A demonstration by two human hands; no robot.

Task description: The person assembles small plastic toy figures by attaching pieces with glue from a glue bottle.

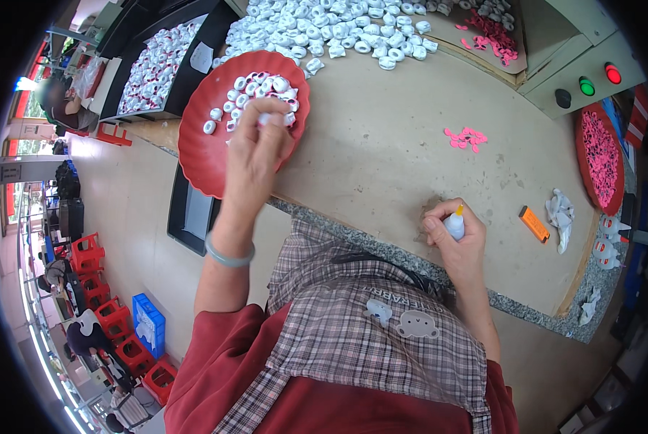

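My left hand point(253, 148) is over the red scalloped dish point(207, 155) at the table's left edge, a little blurred. Its fingers pinch what looks like a small white piece point(265, 118). Inside the dish lies a heap of small white ring-shaped pieces point(246, 99) with dark pink parts. Wrapped in my right hand point(460, 242) is a small white glue bottle point(454, 226), its yellow nozzle pointing up, near the table's front edge. A small cluster of flat pink pieces point(466, 139) rests on the table beyond that hand.
White pieces point(324, 30) cover the table's far side. A black tray point(190, 72) of similar pieces stands far left. To the right are an orange box-shaped object point(534, 224), crumpled tissue point(560, 217), a red dish of pink pieces point(600, 155) and white bottles point(607, 253).
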